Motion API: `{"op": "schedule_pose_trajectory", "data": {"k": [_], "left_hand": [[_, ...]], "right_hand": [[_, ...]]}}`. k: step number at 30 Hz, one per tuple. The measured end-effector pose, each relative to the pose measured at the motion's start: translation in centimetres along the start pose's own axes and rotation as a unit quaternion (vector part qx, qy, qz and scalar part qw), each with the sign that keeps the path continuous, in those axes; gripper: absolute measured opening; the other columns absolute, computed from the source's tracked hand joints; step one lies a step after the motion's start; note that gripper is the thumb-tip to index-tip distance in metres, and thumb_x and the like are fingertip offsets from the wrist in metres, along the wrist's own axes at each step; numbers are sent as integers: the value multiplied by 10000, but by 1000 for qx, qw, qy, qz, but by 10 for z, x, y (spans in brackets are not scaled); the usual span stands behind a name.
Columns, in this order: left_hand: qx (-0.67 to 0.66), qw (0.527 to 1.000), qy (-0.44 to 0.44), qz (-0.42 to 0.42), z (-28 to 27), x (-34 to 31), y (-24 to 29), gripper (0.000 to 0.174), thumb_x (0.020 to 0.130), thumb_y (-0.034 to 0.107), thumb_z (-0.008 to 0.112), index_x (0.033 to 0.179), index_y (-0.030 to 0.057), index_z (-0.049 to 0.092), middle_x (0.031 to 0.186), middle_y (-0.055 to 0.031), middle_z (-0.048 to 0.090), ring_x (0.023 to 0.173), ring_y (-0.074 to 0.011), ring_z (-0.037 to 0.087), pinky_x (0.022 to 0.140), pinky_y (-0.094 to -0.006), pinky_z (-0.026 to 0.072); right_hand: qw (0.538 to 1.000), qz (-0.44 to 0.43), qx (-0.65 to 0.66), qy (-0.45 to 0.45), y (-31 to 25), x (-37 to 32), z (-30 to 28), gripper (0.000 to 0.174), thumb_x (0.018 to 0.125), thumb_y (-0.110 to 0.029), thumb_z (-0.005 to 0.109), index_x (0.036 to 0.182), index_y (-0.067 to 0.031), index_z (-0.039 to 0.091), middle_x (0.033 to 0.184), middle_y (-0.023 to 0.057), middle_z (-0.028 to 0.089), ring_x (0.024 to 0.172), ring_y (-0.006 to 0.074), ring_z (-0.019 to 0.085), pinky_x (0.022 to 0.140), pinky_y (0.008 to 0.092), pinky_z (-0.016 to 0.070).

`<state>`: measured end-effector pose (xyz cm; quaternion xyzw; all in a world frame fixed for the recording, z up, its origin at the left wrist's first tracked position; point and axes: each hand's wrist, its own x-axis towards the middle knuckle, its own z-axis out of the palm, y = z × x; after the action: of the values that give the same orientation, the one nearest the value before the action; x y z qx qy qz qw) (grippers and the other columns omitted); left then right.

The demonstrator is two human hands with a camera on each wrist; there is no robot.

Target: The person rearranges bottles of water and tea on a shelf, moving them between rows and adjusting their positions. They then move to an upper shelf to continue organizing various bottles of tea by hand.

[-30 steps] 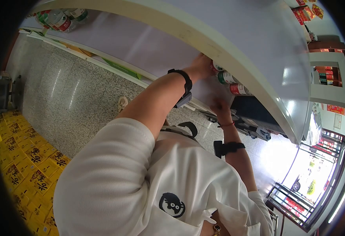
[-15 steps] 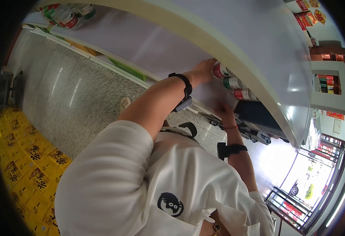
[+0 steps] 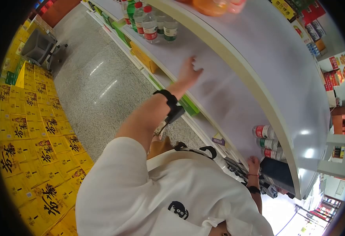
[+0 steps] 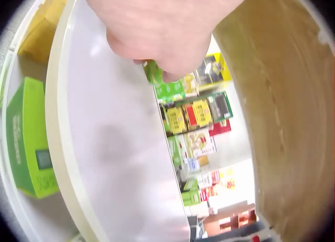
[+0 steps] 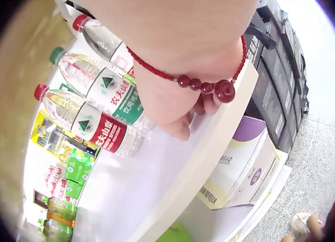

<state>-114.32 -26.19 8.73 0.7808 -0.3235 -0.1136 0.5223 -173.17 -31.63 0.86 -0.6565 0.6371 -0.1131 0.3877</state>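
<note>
Left hand (image 3: 190, 72) is hovering over the shelf (image 3: 237, 122), upper centre — grip released. Right hand (image 3: 253, 164) is resting near three bottles (image 3: 267, 143), lower right — grip state cannot be told.

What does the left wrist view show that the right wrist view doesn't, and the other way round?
Only the left wrist view shows the left hand, above the shelf, and a yellow box on the level below.

Only the right wrist view shows the right hand with its beaded red bracelet, three bottles standing beside it, a purple-and-white box on the level below, and black boxes past the shelf's end.

Both share the pale shelf and green packs in the background.
</note>
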Motion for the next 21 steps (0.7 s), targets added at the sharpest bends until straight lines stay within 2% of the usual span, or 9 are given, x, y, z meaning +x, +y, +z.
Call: {"op": "schedule_pose_trajectory", "data": {"k": [2,3,5,7,9,10,15,19,21], "left_hand": [[-28,998,51,-20,-45,31,-19,587,726,183,737,1230,40,473,1108,-145,547,929,-279,577,803,-381,483],[-12,997,73,-34,-64,45,-28,586,728,186,736,1232,37,476,1103,-146,555,914,-275,583,796,-376,487],[-1,994,94,-52,-94,64,-47,585,731,188,734,1234,34,479,1097,-147,562,900,-271,589,789,-372,491],[-19,994,98,-40,-117,78,-64,577,735,200,729,1232,28,493,1101,-154,572,887,-261,598,776,-366,495],[-23,995,89,-50,-130,83,-76,580,731,201,729,1233,22,500,1108,-158,579,878,-258,605,775,-359,496],[-27,996,69,-59,-133,85,-87,592,732,215,728,1240,20,494,1109,-158,578,873,-255,607,775,-356,496],[-44,992,-9,-117,-159,72,-106,635,739,255,725,1269,15,472,1118,-155,573,866,-240,612,778,-346,495],[-37,989,-18,-140,-183,78,-129,670,739,283,729,1297,31,458,1135,-135,569,897,-226,609,793,-339,495],[-36,989,-10,-142,-199,83,-134,678,736,284,733,1303,38,457,1141,-130,568,920,-224,605,801,-337,494]], "right_hand": [[998,-19,1,57,-15,-7,13,251,770,-156,705,981,-31,649,842,52,650,732,115,585,668,265,477],[998,-23,-4,57,-31,-7,22,251,770,-156,705,981,-31,649,842,52,650,732,115,585,668,265,477],[999,-43,-11,-7,-74,-8,46,207,788,-153,693,949,-28,656,823,66,667,716,120,609,659,265,491],[997,-54,21,-58,-152,-5,79,227,802,-158,687,978,-20,650,848,77,667,752,121,617,686,264,493],[986,-135,-14,-94,-216,15,118,250,814,-173,683,1002,-12,645,896,90,674,792,132,626,716,271,499],[972,-199,-68,-102,-252,27,138,285,816,-188,687,1037,-17,635,964,99,674,823,152,631,739,280,505],[920,-348,-38,-176,-420,73,251,477,753,-155,742,1178,-40,558,1122,115,617,850,179,620,767,294,509],[916,-366,12,-163,-509,100,328,708,687,-215,792,1280,-17,460,1203,164,566,843,209,621,781,312,508],[918,-373,12,-137,-540,116,355,754,666,-226,803,1290,-5,443,1214,170,560,835,217,622,785,319,508]]}}
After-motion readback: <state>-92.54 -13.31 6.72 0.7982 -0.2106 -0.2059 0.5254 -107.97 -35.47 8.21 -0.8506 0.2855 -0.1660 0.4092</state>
